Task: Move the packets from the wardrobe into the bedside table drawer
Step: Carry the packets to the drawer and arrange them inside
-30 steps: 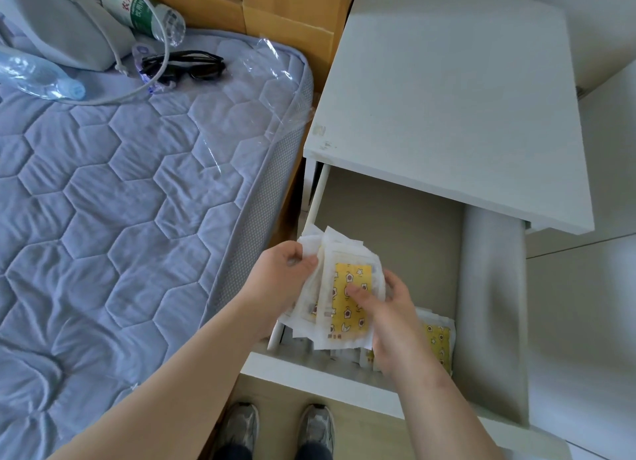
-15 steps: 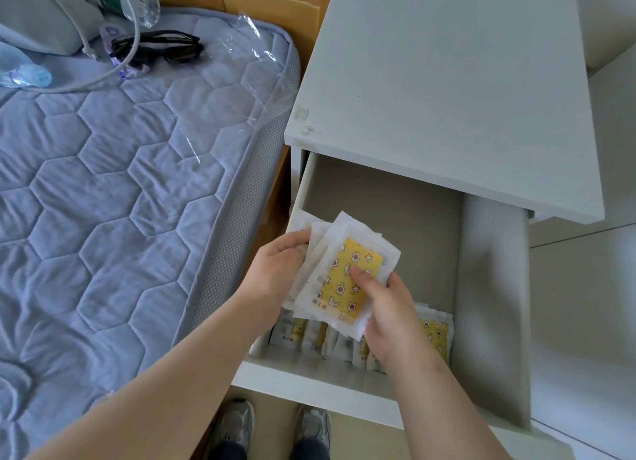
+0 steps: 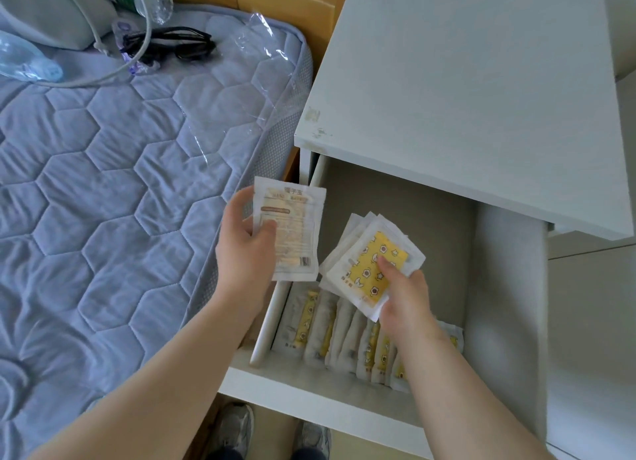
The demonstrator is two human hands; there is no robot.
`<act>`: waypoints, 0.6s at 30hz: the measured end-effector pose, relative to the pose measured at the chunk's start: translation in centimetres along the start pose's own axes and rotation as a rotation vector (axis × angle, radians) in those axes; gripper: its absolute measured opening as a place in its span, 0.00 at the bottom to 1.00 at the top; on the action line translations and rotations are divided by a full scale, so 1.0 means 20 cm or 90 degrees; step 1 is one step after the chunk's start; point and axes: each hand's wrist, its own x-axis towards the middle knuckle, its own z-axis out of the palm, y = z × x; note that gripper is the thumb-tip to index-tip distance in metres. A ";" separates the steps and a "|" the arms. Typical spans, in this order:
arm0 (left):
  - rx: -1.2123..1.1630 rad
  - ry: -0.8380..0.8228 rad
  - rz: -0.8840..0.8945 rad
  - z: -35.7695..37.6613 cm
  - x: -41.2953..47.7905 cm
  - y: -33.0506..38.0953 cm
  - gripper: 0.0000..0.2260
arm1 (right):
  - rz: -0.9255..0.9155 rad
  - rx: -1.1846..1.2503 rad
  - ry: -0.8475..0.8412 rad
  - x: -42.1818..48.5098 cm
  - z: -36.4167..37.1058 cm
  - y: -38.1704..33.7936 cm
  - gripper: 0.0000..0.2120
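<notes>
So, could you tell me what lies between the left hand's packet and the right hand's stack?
In the head view, only bare drawer floor shows between the packet and the stack.

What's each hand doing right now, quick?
Left hand: holds a single packet, printed back showing.
Right hand: holds a fanned stack of packets, yellow side showing.

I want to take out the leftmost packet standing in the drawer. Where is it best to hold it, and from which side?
Pinch its upper edge, coming from above. The leftmost packet leans in a packed row beside the left wall of the drawer, so probably only that edge is free.
</notes>
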 end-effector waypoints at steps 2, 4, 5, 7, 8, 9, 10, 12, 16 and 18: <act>-0.060 0.050 -0.036 -0.02 0.05 0.00 0.18 | 0.000 -0.028 0.024 0.08 0.04 0.02 0.13; -0.117 0.074 -0.083 -0.05 0.09 -0.02 0.18 | -0.003 -0.049 0.036 0.15 0.08 0.04 0.11; -0.139 0.073 -0.105 -0.07 0.11 -0.03 0.18 | -0.005 -0.055 0.038 0.18 0.10 0.05 0.10; -0.169 0.064 -0.134 -0.09 0.13 -0.06 0.17 | -0.011 -0.065 0.033 0.24 0.15 0.07 0.11; -0.179 0.059 -0.146 -0.09 0.14 -0.08 0.16 | -0.018 -0.076 0.031 0.27 0.18 0.08 0.11; -0.189 0.055 -0.158 -0.10 0.15 -0.09 0.16 | -0.027 -0.091 0.029 0.29 0.20 0.09 0.12; -0.199 0.053 -0.167 -0.10 0.15 -0.10 0.15 | -0.038 -0.110 0.030 0.31 0.22 0.10 0.14; -0.217 0.053 -0.176 -0.10 0.17 -0.13 0.15 | -0.064 -0.165 0.045 0.36 0.24 0.13 0.19; -0.232 0.045 -0.174 -0.10 0.19 -0.14 0.15 | -0.085 -0.256 0.100 0.43 0.24 0.15 0.16; -0.241 0.036 -0.175 -0.09 0.19 -0.13 0.16 | -0.074 -0.287 0.118 0.47 0.22 0.16 0.14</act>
